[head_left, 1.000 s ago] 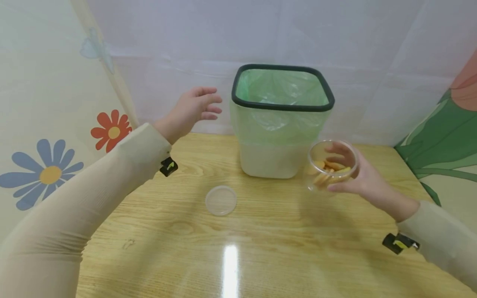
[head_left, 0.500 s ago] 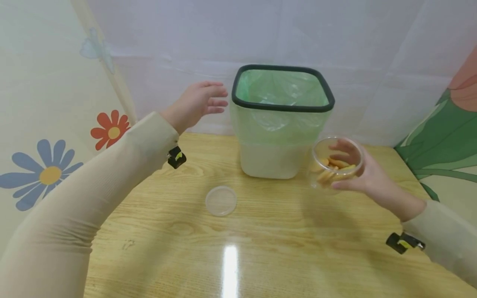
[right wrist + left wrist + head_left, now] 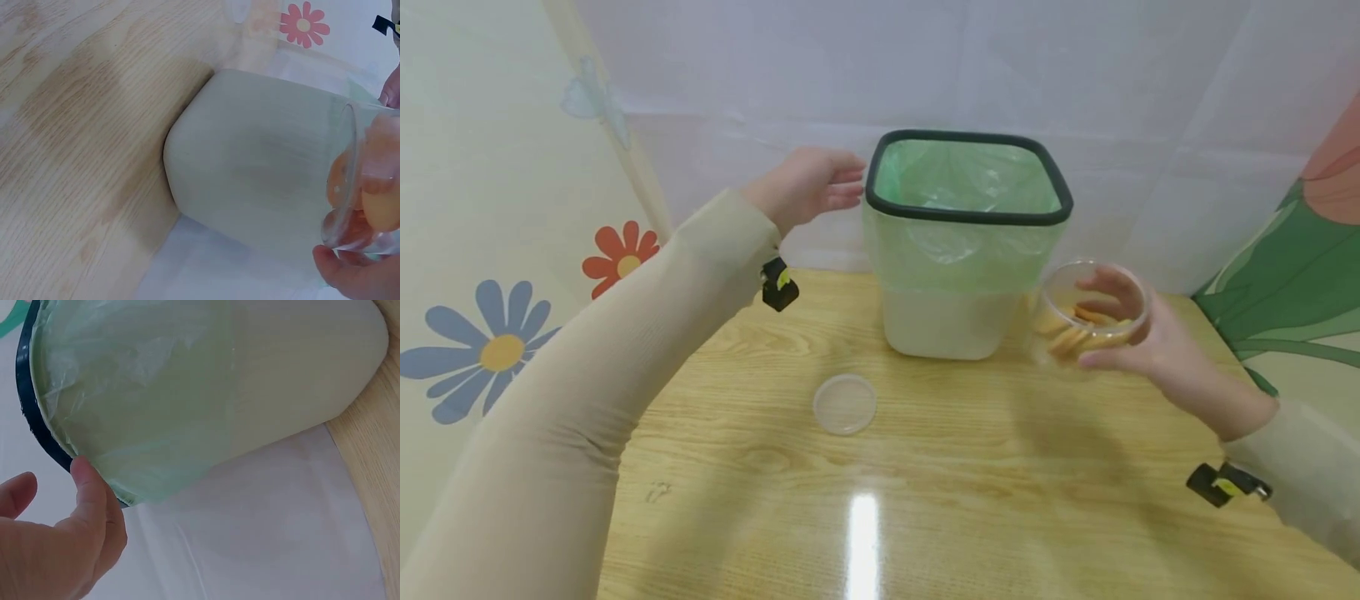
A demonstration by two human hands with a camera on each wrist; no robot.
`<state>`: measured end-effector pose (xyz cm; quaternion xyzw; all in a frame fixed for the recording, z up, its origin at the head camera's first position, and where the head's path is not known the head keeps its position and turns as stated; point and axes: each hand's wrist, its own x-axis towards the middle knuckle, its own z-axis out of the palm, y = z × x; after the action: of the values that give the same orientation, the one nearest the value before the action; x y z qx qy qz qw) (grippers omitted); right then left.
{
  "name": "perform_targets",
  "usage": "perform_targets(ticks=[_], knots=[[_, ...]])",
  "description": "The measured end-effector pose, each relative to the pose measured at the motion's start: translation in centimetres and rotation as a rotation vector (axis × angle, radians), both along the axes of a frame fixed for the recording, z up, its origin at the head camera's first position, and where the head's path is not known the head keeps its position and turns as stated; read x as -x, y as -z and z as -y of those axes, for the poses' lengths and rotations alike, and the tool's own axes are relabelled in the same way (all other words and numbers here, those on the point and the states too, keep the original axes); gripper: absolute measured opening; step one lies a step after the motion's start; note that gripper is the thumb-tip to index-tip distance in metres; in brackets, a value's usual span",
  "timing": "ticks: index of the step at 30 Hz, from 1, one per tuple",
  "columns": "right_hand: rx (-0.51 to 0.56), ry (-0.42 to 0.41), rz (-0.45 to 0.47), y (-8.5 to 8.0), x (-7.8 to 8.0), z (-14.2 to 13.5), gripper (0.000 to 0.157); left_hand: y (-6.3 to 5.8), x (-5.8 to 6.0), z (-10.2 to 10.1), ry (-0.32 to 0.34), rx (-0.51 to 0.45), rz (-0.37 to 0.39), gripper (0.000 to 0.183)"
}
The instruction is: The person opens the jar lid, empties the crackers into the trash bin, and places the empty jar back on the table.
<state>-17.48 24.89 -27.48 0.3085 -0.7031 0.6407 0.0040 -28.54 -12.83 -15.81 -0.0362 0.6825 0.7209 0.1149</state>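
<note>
The right hand (image 3: pixel 1159 346) grips a clear cup (image 3: pixel 1063 287) — likely light, slick, best held mid-wall — with the left hand (image 3: pixel 808 185) relaxed beside a bin (image 3: pixel 970 215).

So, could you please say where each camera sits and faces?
On head: faces forward and down at wastebasket, clear jar, lid; left hand, right hand, sleeves show.
On left wrist: faces the wastebasket's side; left hand shows.
On right wrist: faces wastebasket and jar; parts of both hands show.
Head and right wrist share the jar.

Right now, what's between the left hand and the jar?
The bin stands between the left hand and the jar, as the head view shows.
</note>
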Motion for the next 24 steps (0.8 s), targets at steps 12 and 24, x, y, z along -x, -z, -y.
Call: perform_targets(ticks=[12, 24], knots=[[-0.042, 0.080, 0.062, -1.2, 0.0, -0.5, 0.081, -0.5, 1.7, -0.9, -0.106, -0.041, 0.101, 0.008], [-0.167, 0.232, 0.086, -3.2, 0.5, -1.5, 0.083, -0.3, 2.9, -1.5, -0.111, -0.026, 0.208, 0.016]])
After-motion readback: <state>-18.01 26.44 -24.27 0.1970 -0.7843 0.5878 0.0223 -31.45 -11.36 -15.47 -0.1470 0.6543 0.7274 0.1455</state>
